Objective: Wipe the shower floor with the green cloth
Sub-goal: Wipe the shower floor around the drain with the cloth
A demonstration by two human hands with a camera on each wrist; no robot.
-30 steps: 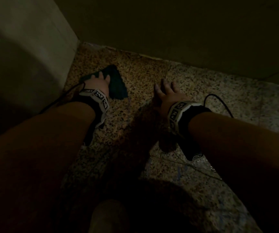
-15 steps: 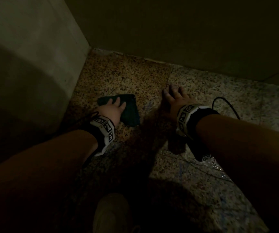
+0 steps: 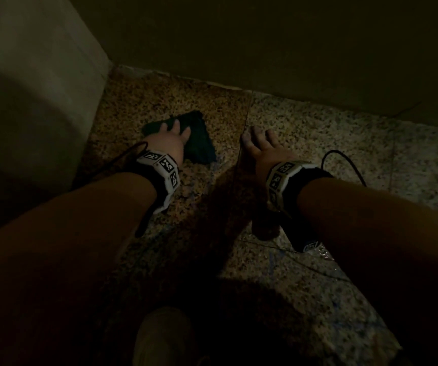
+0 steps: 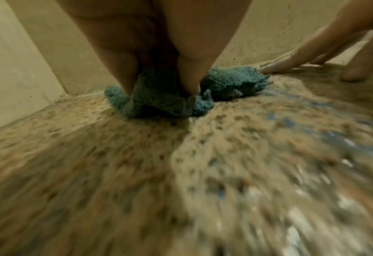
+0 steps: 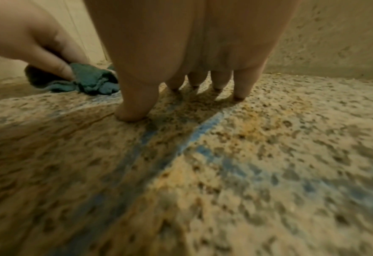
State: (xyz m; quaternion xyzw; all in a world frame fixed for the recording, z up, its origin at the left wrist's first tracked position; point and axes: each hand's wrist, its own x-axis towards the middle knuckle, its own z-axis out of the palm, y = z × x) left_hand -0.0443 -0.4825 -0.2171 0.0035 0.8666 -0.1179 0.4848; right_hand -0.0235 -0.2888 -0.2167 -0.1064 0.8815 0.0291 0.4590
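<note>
The green cloth (image 3: 199, 143) lies bunched on the speckled shower floor (image 3: 318, 143), near the left back corner. My left hand (image 3: 170, 138) presses down on it with spread, straight fingers. In the left wrist view the fingers (image 4: 187, 78) dig into the fluffy cloth (image 4: 159, 102), and the floor (image 4: 181, 173) is motion-blurred. My right hand (image 3: 262, 146) rests flat on the floor just right of the cloth, holding nothing. In the right wrist view its fingertips (image 5: 240, 90) touch the stone (image 5: 246, 155), with the cloth (image 5: 93, 81) and left hand (image 5: 27, 38) at the upper left.
A pale wall (image 3: 28, 101) rises on the left and a dark wall (image 3: 265, 35) runs along the back, meeting in a corner. Blue streaks (image 5: 202, 131) cross the floor. A wet shiny patch (image 3: 323, 254) lies under my right forearm. A shoe (image 3: 162, 336) is at the bottom.
My left hand dragged the cloth back from the corner towards me, then pushed it forward a little again. The right hand stayed planted on the floor.
</note>
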